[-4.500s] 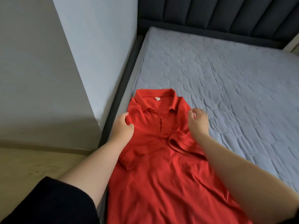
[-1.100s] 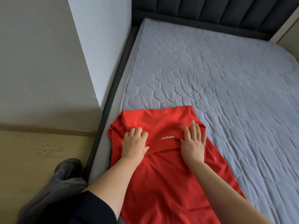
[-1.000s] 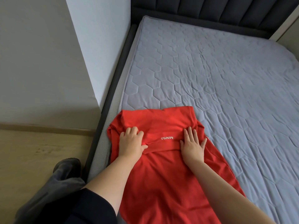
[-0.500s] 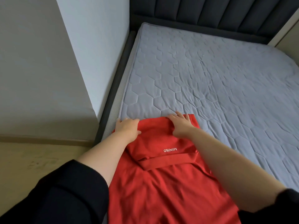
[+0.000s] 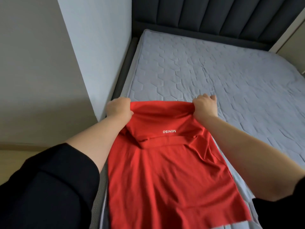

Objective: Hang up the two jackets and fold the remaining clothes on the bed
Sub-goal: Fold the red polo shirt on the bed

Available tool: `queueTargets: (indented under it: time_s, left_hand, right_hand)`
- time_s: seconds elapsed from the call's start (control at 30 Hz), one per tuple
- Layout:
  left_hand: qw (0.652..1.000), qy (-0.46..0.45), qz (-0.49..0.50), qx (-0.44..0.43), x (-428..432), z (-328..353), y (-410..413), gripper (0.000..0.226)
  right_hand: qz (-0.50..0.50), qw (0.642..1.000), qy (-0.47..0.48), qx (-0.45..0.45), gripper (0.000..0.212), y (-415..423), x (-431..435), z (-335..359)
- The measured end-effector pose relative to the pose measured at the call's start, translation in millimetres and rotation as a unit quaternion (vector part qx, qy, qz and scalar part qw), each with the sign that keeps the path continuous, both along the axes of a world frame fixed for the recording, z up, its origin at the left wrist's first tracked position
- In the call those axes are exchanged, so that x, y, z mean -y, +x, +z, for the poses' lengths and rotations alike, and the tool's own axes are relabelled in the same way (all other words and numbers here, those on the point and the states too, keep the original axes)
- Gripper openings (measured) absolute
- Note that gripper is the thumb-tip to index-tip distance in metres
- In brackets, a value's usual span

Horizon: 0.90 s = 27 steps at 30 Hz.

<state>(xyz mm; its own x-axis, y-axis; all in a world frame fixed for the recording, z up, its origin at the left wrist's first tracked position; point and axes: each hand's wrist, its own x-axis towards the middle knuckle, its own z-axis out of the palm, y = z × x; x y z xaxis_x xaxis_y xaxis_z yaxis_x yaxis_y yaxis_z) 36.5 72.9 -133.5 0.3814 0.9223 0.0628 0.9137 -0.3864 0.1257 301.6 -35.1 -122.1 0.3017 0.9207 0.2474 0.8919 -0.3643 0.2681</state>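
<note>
Down at the near edge of the bed point(image 5: 247, 83), two black sleeves point(image 5: 49, 187) frame the shot, bare forearms reaching forward from them over the mattress. Between those arms lies the red shirt point(image 5: 165, 179), spread lengthwise along the bed's left side, its near hem running off the bottom of the view and its left margin right at the mattress edge. Farther up, the cloth doubles over itself: a folded flap sits on top, carrying a small white printed word (it reads upside down from here), with a narrow band of fabric across just below it. And at the far fold, here are the hands. The left hand point(image 5: 119, 109) is clenched around the far-left corner of the fold, fingers curled under the cloth, knuckles up. The right hand point(image 5: 204, 105) grips the far-right corner the same way, fabric bunched in its fist, fingertips poking out beyond. The fold edge stretches taut between the two fists and looks lifted a little off the mattress. Beyond the hands the grey quilted mattress runs bare, its hexagon stitching lightly wrinkled. Along the left, the dark bed frame sits tight against a pale wall point(image 5: 99, 47), and at the far end the dark channelled headboard point(image 5: 214, 15) rises behind it all.
</note>
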Motion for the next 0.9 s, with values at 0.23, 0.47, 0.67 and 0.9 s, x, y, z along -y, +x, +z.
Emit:
queueTargets:
  time_s: [0.23,0.47,0.67,0.9]
  left_hand:
    - [0.977,0.159,-0.094,0.111,50.8,20.3,-17.3,0.029]
    - [0.933,0.178,-0.306,0.06,151.8,-11.6,-65.5,0.048]
    - [0.905,0.044,-0.407,-0.111,200.9,-39.1,-81.6,0.033]
    - [0.888,-0.084,-0.406,-0.198,230.0,-57.0,-75.3,0.027]
  right_hand:
    - [0.01,0.989,0.136,-0.052,0.016,-8.2,42.2,26.6]
    - [0.115,0.962,0.24,-0.065,0.014,-26.7,145.5,-17.2]
    - [0.166,0.963,0.206,-0.049,0.015,-36.9,233.5,-66.4]
    - [0.116,0.981,0.041,-0.147,0.032,-60.6,284.1,-107.8]
